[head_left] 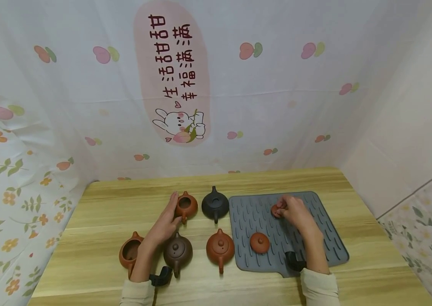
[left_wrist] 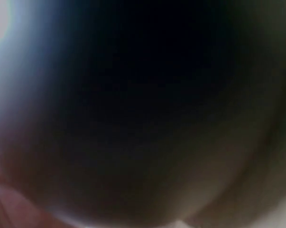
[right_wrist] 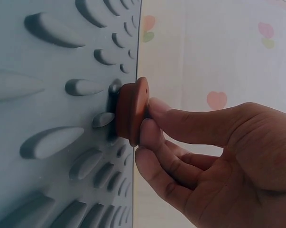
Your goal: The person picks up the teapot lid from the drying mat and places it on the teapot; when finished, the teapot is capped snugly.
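Teapot lid (right_wrist: 128, 111) pinched in my right hand (head_left: 296, 214), left hand (head_left: 166, 226) spread against a lidless teapot (head_left: 187, 206).
Likely light, rigid, breakable; best gripped on top.

Wood-grain tbl (head_left: 93, 225), light yellow-brn w/ darker streaks. R side: grey ridged mat (head_left: 247, 259), lying flat, w/ small tab on near edge. L of mat, two rows, approx. Far row: small orange-brn teapot (head_left: 186, 205), open; blk teapot (head_left: 215, 205) just beside mat. Near row, L to R: larger orange-brn teapot (head_left: 129, 251), open; dk brn teapot (head_left: 178, 251), lidded; red-brn teapot (head_left: 220, 247), lidded, near mat.
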Demonstrator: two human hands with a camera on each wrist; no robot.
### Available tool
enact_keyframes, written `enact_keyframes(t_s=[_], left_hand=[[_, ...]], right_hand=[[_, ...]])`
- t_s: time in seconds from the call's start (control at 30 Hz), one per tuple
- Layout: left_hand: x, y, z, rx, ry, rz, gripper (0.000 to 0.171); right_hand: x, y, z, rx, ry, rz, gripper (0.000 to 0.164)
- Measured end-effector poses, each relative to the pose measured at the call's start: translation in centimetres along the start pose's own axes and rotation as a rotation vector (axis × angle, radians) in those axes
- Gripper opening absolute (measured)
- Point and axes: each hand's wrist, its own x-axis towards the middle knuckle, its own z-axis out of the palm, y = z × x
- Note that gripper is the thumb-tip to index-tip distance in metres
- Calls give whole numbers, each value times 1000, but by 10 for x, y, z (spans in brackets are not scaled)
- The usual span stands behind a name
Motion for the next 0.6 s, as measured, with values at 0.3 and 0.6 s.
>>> enact_keyframes(t_s=[0.3, 0.6], left_hand=[[2, 0, 3, 42, 39, 36, 78], [1, -1, 5, 40, 43, 21, 79]], right_hand=[[1, 0, 3, -26, 12, -16, 8], [-5, -32, 0, 31, 29, -117, 8]])
